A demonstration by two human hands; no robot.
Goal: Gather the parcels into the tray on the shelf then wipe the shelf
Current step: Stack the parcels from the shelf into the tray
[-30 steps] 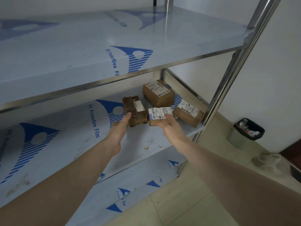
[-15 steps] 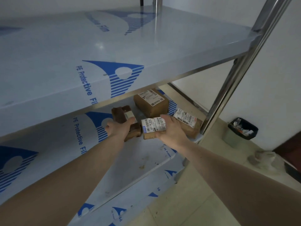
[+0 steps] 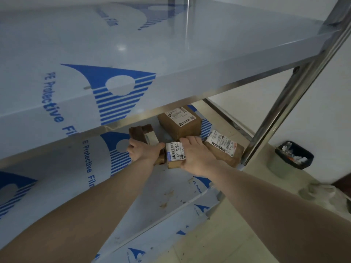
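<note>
Parcels sit near shelf right edge, upper shelf close overhead. Left hand grips dark parcel; right hand grips labelled parcel.

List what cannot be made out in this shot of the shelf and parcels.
- Tray: nowhere in the head view; the upper shelf hides the back of the parcels' shelf.
- Dark parcel: near end covered by the left hand.
- Small parcel: right side under the right hand.
- Label print: too small to read.
</note>
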